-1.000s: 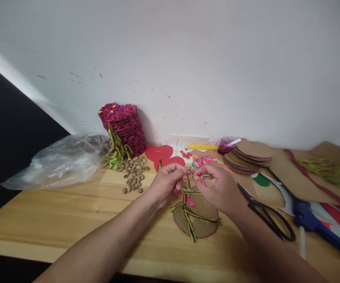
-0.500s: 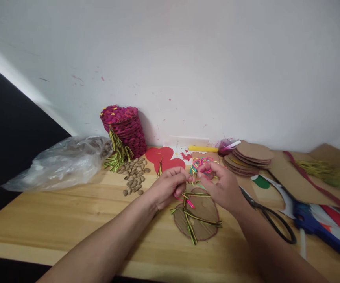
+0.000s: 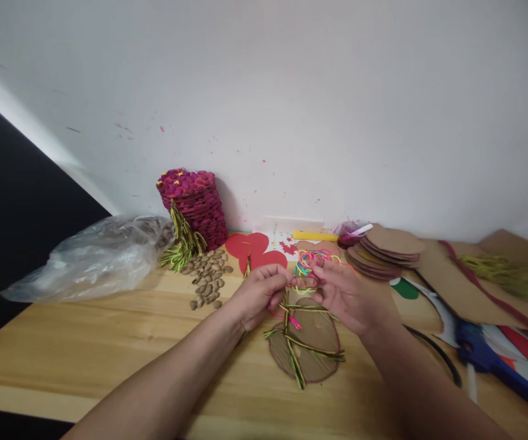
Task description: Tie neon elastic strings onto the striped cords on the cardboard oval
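My left hand (image 3: 264,297) is closed in a pinch above a brown cardboard disc (image 3: 314,348), with a pink cord (image 3: 294,321) trailing from beneath its fingers. Facing it, my right hand (image 3: 344,293) has its fingers bent in toward the left fingertips; what they hold is too fine to make out. Yellow-and-black yarn strands (image 3: 316,349) cross over the disc, their ends past its edge, and one bundle runs up to the left hand. Just behind the right fingertips lies a tangle of multicoloured cord (image 3: 303,263), partly covered.
A magenta woven container (image 3: 200,211) with a yarn tassel stands by several shells (image 3: 206,284) and a plastic bag (image 3: 94,260). Red paper shapes (image 3: 257,250) lie behind my hands. Stacked cardboard discs (image 3: 385,253), black scissors (image 3: 436,351) and a blue-handled tool (image 3: 497,363) are at right.
My right hand has shifted a little to the right and its fingers have spread somewhat, covering more of the scissors. My left hand stays almost in place.
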Demonstrator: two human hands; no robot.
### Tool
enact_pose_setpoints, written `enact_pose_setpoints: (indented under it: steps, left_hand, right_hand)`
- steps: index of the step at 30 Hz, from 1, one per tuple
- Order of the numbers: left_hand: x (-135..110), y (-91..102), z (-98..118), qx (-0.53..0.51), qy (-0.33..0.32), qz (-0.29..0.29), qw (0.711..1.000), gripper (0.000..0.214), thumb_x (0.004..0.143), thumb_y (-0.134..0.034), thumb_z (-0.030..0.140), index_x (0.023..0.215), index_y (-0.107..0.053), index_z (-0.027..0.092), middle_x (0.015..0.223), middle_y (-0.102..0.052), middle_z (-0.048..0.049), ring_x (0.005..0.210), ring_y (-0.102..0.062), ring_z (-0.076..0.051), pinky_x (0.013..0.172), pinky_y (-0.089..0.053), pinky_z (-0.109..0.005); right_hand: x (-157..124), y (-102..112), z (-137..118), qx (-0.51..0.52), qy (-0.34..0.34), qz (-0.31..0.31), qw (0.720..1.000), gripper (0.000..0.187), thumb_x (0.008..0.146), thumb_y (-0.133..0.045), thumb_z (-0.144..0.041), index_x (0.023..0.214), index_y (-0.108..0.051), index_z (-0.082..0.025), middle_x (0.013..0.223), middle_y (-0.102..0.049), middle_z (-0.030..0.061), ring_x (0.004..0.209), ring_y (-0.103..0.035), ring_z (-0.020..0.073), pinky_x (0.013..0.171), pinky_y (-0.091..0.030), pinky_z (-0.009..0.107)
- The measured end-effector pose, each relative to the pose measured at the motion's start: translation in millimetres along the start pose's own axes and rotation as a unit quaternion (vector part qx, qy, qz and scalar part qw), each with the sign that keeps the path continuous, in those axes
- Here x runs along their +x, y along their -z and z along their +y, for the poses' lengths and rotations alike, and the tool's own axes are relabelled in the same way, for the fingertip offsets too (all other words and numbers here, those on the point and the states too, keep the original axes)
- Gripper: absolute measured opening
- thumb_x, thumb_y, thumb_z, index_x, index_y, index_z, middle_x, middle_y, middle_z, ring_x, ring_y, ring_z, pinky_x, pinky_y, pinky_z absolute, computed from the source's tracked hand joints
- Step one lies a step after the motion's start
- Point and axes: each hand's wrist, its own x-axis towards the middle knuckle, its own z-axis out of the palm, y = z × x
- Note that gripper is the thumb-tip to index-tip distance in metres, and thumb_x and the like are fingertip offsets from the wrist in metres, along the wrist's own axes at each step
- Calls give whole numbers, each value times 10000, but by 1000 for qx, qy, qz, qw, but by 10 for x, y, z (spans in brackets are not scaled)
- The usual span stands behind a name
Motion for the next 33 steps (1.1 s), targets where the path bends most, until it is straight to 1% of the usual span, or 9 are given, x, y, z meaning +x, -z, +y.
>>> enact_pose_setpoints:
  steps: [5,9,14,18,22,24,27,30,33]
  left_hand:
    - [12,12,6,-19,-18,7,1000,201,709,-724,293,703,-619,122,553,-534,42,381,-275,-10,396,-120,-196]
    - [7,9,26,-27,-16,15,999,230,691,-745,311,689,-624,115,599,-571,22,387,-280,-4,397,-125,-194]
    - [-16,-7,47,-15,-9,12,1000,221,695,-739,320,701,-630,128,506,-499,52,384,-270,-19,399,-139,-194]
    - [-17,0,25,-2,-13,4,1000,199,711,-728,297,687,-606,142,457,-432,73,375,-266,-25,400,-131,-193]
    - [-1,19,-2,4,-31,3,1000,179,734,-716,278,682,-611,141,455,-432,72,370,-269,-25,401,-126,-198]
    - [3,24,-6,9,-40,1,999,157,736,-714,268,707,-646,130,505,-489,55,380,-286,-19,404,-136,-198]
    - [-7,20,-7,23,-36,0,999,164,732,-725,281,740,-672,126,624,-585,21,403,-330,-14,411,-165,-194]
    - [-30,5,-8,49,-9,-7,999,213,737,-737,339,763,-670,138,589,-555,34,410,-359,-31,412,-194,-193]
    - [-49,-8,-9,63,-2,-7,998,259,720,-758,377,765,-664,139,580,-536,41,419,-369,-39,415,-211,-195]
  right_hand:
    - [17,64,-40,47,-28,-16,998,295,802,-665,-501,902,-619,-228,563,-441,-57,526,-455,120,499,-362,244]
    - [17,72,2,-70,0,-35,997,421,796,-654,-582,984,-658,-205,543,-448,-58,501,-437,116,493,-357,252]
    - [19,63,68,-240,43,-40,969,417,714,-779,-436,1045,-691,-198,574,-492,-63,498,-431,96,468,-320,227]
    - [50,85,127,-281,75,-26,956,279,725,-764,-405,889,-708,-185,652,-575,-34,577,-501,110,528,-386,240]
    - [56,100,112,-223,54,-28,973,256,705,-782,-401,718,-645,-185,640,-566,-39,561,-469,96,533,-372,238]
    - [39,103,59,-154,30,-19,987,269,693,-794,-408,715,-633,-194,624,-540,-45,543,-450,92,518,-359,235]
    - [-2,93,-36,-39,8,-25,999,289,664,-816,-397,695,-600,-207,711,-584,-13,629,-528,126,528,-383,245]
    - [-44,52,-79,16,-8,-54,998,272,686,-803,-384,735,-598,-212,856,-644,24,688,-571,143,535,-405,250]
    - [-72,17,-68,53,-13,-73,996,266,729,-768,-411,774,-590,-219,855,-654,37,680,-588,153,535,-432,258]
